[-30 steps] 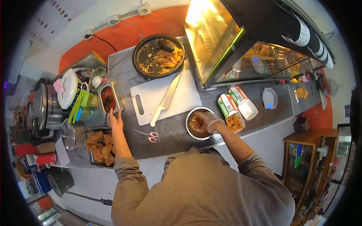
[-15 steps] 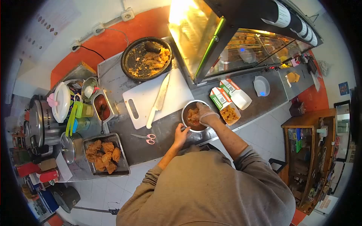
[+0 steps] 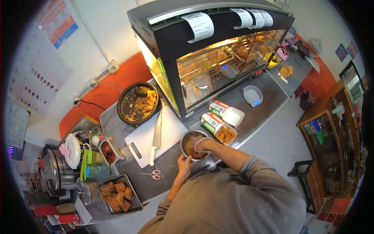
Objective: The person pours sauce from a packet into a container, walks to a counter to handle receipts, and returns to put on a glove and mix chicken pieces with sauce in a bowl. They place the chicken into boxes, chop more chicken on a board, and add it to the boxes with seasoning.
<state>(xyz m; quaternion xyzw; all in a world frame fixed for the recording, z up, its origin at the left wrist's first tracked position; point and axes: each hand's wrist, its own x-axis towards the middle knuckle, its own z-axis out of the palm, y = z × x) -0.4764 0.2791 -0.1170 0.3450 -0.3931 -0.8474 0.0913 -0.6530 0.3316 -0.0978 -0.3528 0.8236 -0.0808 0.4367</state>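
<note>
A round metal bowl with reddish-brown food inside stands near the counter's front edge. My right hand, in a clear plastic glove, reaches into it; its fingertips are hidden among the food. At the bowl's lower left rim, my left hand grips the edge with bent fingers. Just right of the bowl sits an open paper box with fried pieces, and behind it an empty white-lined box. A white cutting board carries a large knife to the left.
Pink-handled scissors lie left of my left hand. A tray of fried chicken is at the lower left. Behind stand a dark mortar and a glass display case. A round white dish sits at the right.
The view has tilted up and shifted, showing more of the display case. My right hand remains in the bowl and my left hand stays at its rim.
</note>
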